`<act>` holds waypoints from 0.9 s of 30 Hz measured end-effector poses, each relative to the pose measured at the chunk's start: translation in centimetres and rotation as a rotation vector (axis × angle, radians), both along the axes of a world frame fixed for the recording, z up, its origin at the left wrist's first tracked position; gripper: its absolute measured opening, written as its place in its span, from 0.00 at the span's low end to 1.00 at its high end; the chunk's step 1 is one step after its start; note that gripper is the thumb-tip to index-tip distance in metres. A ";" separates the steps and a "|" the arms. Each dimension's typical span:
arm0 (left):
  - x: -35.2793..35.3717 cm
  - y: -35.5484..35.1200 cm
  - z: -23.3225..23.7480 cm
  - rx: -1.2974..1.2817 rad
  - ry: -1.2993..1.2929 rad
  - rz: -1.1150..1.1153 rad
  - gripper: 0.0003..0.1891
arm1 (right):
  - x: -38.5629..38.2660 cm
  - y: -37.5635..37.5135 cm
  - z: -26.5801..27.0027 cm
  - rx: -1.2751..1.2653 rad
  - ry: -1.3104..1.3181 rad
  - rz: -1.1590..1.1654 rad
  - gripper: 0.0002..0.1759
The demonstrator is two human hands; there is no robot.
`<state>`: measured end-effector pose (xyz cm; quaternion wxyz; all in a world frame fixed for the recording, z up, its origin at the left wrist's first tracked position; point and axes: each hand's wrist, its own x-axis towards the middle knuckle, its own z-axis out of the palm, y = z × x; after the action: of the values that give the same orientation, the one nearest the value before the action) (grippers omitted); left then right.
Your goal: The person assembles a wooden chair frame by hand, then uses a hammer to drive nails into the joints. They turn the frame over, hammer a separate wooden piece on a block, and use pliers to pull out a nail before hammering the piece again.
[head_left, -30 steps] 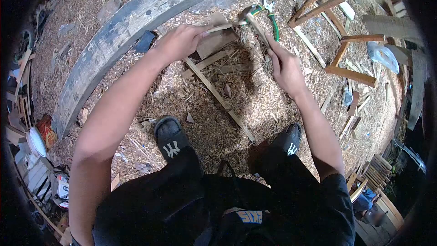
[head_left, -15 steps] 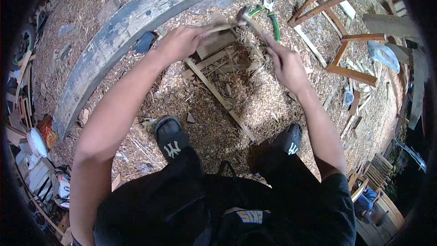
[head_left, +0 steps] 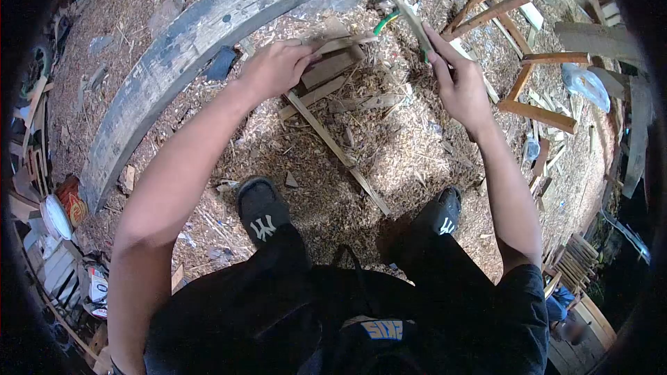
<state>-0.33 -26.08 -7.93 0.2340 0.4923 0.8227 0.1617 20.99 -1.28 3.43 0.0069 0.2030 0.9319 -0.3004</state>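
My left hand (head_left: 278, 67) is closed around a short strip of wood (head_left: 344, 43), whose far end sticks out to the right. Under that strip lies a wooden block (head_left: 330, 68) on the wood chips. My right hand (head_left: 457, 83) grips the wooden handle of a hammer (head_left: 411, 17). The dark hammer head stands up and away from the strip, near the top middle. Behind the hammer, on the ground, are green-handled pliers (head_left: 384, 22), partly hidden.
A long curved beam (head_left: 208, 31) spans the upper left. To the right lies a brown wooden frame (head_left: 521, 62) beside a plastic bag (head_left: 586, 83). A thin stick (head_left: 333, 146) points toward my slippers (head_left: 262, 208). At lower right, a person (head_left: 570, 326) is partly visible.
My right hand has lifted the hammer up and to the right, away from the end of the wood strip. My left hand stays almost in place, still holding the strip.
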 end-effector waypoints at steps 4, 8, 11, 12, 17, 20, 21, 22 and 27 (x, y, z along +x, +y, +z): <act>1.4 0.0 2.1 -0.011 -0.029 0.050 0.22 | 0.9 0.5 -0.9 0.026 -0.123 0.031 0.26; 1.1 -0.8 -0.3 0.151 0.112 -0.001 0.23 | 1.3 -1.2 -0.1 -0.012 -0.122 0.006 0.27; 0.9 -1.0 -1.2 0.173 0.099 -0.006 0.24 | 2.1 -1.7 -0.9 -0.007 -0.005 -0.007 0.28; 1.0 -1.0 -1.3 0.232 0.169 -0.013 0.24 | 2.4 -1.8 -1.5 0.004 0.051 0.007 0.29; 0.9 -1.0 -1.0 0.144 0.140 -0.004 0.23 | 3.4 -2.2 -2.8 0.075 0.050 0.104 0.28; 0.7 -0.9 -1.3 0.206 0.141 -0.031 0.23 | 3.7 -2.3 -4.2 0.056 0.142 0.066 0.28; 0.7 -0.8 -1.3 0.144 0.115 -0.010 0.23 | 3.5 -2.1 -3.9 0.057 0.143 0.062 0.28; 0.7 -0.6 -1.3 0.082 0.089 0.009 0.23 | 3.3 -2.1 -3.4 0.069 0.124 0.064 0.28; 0.8 -0.6 -0.1 0.142 0.056 -0.001 0.22 | 3.5 -2.2 -3.5 0.065 0.211 -0.006 0.28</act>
<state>0.50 -26.64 -8.05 0.1753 0.5125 0.8150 0.2056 24.53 -3.50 -0.07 -0.0988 0.1734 0.9361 -0.2896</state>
